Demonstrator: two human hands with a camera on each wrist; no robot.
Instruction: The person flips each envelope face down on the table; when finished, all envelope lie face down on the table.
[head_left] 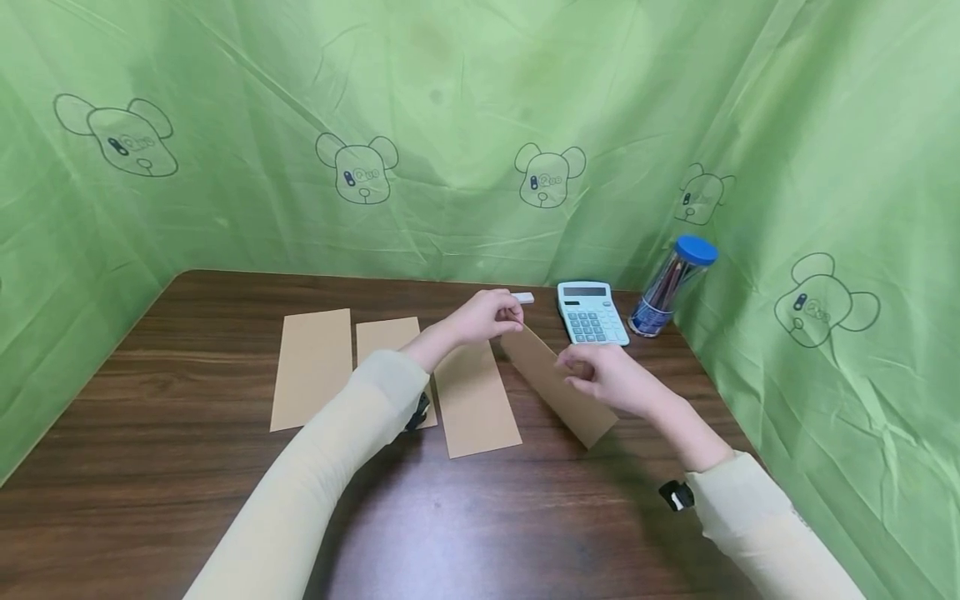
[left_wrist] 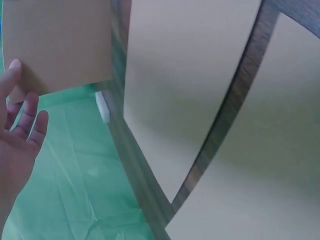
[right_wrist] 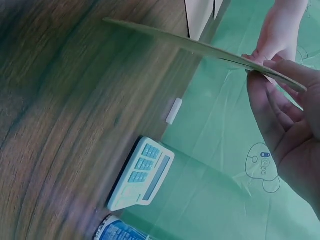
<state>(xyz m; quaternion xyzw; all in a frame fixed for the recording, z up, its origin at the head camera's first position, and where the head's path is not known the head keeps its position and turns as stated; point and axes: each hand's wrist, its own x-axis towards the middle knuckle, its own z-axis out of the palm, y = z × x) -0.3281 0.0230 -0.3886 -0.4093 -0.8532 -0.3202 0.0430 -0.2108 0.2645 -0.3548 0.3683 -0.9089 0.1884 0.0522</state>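
A brown kraft paper rectangle (head_left: 555, 387) is held up at a tilt between my two hands. My left hand (head_left: 487, 317) pinches its far corner between thumb and fingers, as the left wrist view also shows. On the right side, my right hand (right_wrist: 295, 125) grips the paper's edge with the thumb on one face and fingers on the other. Three similar paper rectangles lie in a row on the table: one at the left (head_left: 311, 371), a middle one (head_left: 386, 335) partly behind my left forearm, and one (head_left: 478, 404) beside the held piece.
A pale blue calculator (head_left: 592, 314) lies on the dark wooden table (head_left: 480, 517) beyond my right hand. Right of it stands a clear jar with a blue lid (head_left: 696, 249), holding pencils. A small white block (head_left: 523, 297) lies near the back edge. Green cloth (head_left: 450, 125) hangs around the table.
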